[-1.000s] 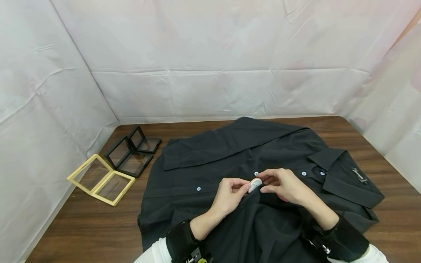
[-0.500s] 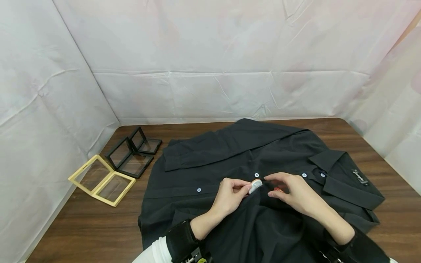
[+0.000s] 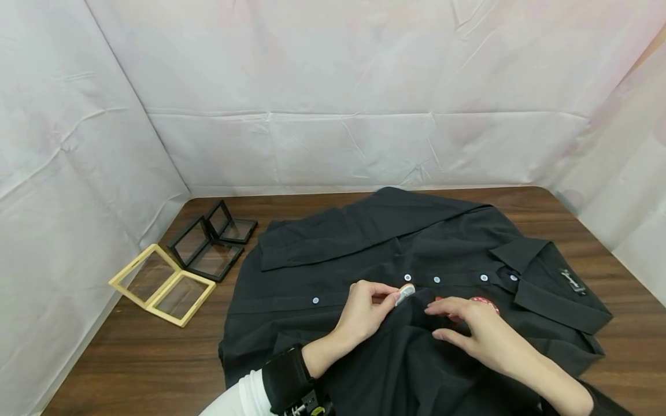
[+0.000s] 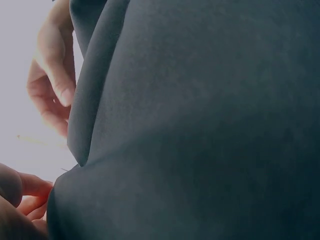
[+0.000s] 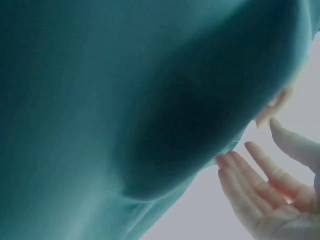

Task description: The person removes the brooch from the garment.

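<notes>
A black button-up shirt (image 3: pixel 333 248) lies spread on the table. My left hand (image 3: pixel 364 312) pinches a small white piece with an orange edge (image 3: pixel 404 293) together with the shirt's gathered cloth, near the front placket. Most of that piece is hidden by fingers and fabric, so its kind is unclear. To its right, my right hand (image 3: pixel 481 329) hovers over the shirt with fingers loosely spread and nothing held; the right wrist view shows the same hand (image 5: pixel 280 200) with its fingers apart. Partly covered by it is a red, white-edged patch-like piece (image 3: pixel 485 303).
Two black hinged clear frames (image 3: pixel 213 259) and a yellow one (image 3: pixel 177 294) stand open at the left of the wooden table (image 3: pixel 135 358). A silver bone-shaped pin (image 3: pixel 572 281) sits near the shirt collar (image 3: pixel 551 289). White cloth walls (image 3: pixel 333 86) enclose the table.
My right hand has let go beside the white piece and drawn back to the right and toward me, uncovering a shirt button and red pieces. My left hand keeps its pinch.
</notes>
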### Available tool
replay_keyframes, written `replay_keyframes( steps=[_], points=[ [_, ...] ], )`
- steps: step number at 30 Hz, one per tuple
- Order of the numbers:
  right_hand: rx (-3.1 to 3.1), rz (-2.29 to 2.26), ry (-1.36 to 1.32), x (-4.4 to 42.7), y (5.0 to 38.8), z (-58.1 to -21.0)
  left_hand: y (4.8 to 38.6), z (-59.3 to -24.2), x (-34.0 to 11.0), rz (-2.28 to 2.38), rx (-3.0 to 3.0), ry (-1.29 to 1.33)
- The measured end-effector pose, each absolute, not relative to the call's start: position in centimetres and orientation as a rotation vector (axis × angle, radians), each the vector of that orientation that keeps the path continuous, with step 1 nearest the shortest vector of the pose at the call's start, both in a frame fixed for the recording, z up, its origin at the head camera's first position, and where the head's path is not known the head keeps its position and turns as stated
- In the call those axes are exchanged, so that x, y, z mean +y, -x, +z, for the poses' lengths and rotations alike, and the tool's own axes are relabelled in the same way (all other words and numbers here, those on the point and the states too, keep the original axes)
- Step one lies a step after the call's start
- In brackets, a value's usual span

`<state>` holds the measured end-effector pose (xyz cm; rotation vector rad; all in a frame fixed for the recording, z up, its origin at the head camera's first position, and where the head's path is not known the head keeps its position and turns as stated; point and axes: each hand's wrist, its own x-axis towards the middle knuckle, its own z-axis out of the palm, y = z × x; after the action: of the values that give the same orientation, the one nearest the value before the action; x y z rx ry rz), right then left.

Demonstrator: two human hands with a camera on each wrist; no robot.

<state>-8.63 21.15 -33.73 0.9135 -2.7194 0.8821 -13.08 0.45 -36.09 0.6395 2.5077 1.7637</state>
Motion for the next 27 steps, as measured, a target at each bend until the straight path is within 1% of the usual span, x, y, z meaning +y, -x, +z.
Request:
replay_keyframes(
  steps=[7,15,21,27],
  points=[
    [-2.769,0.928,-1.112,22.1,7.6,-34.9,13.0,-36.1,0.6,1.656,2.599,-0.699],
    [-2.873,0.701,-1.271,22.9,6.8,-35.9,12.9,-35.8,0.5,1.415,2.787,-0.901],
    [-2.898,0.620,-1.326,23.3,6.5,-36.6,12.6,-35.6,0.6,1.120,2.932,-1.108],
    [-2.920,0.619,-1.368,23.4,6.5,-36.9,12.4,-35.4,0.9,0.715,3.039,-1.290]
  ],
)
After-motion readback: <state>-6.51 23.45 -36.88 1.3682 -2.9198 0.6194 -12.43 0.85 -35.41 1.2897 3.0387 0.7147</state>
